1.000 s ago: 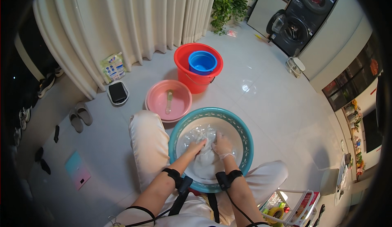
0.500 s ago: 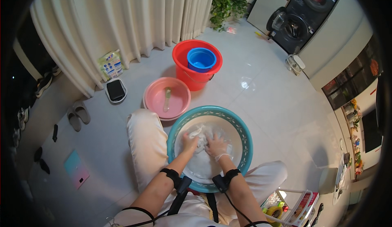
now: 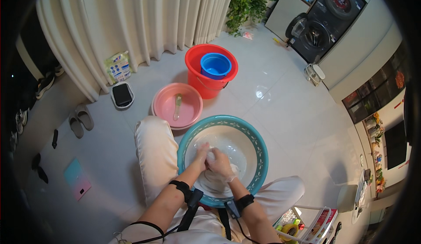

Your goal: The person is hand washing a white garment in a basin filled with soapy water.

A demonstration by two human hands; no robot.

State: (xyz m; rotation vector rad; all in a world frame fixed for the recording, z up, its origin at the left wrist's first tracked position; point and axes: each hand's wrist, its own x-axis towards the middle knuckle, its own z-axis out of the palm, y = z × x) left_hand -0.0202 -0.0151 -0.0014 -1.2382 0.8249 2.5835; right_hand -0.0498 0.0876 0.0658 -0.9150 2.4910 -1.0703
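Observation:
A wide basin (image 3: 262,156) with a teal patterned rim and a white inside stands between my legs, holding some sudsy water. Bunched in it is a wet white cloth (image 3: 215,181). My left hand (image 3: 201,154) and my right hand (image 3: 220,162) are close together over the middle of the basin, both closed on the cloth. Part of the cloth shows between the two hands, and the rest trails down toward the near side. Several of my fingers are hidden behind the hands and the cloth.
Beyond the basin are stacked pink basins (image 3: 164,108) with a brush (image 3: 177,105) inside, and a red bucket (image 3: 206,86) holding a blue tub (image 3: 215,64). At left lie grey slippers (image 3: 83,117) and a scale (image 3: 76,180). A white rack (image 3: 322,226) stands by my right leg.
My hands have come together from lying apart in the water. My right hand has moved left, and the cloth is now gathered between both hands.

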